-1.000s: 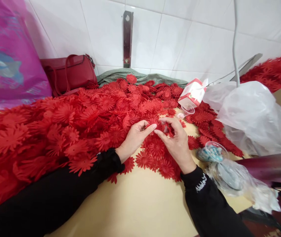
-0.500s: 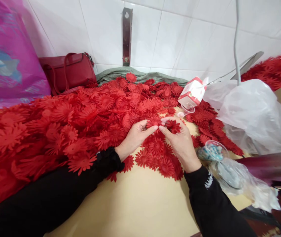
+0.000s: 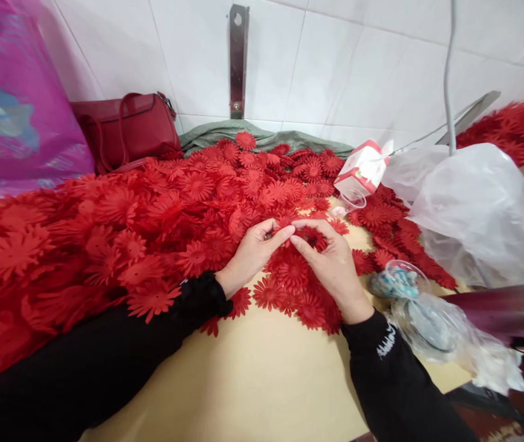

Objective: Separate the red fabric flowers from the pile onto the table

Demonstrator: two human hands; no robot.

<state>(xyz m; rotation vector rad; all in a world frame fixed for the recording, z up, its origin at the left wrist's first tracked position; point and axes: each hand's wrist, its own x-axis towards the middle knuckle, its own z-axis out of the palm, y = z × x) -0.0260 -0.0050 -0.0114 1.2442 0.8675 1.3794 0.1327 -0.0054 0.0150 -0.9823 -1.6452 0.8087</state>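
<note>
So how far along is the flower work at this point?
Done, possibly: a small patch of flowers lying flat on the table by the wrists. In hand: left hand and right hand pinch one red flower together. Left: the big heap beside them looks unsorted, so most remains.

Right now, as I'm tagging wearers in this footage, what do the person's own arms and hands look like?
Left hand and right hand are bare, ungloved. The left sleeve and right sleeve are long, black, ending at the wrists; the right one carries small white lettering near its cuff, too blurred to read.
</note>
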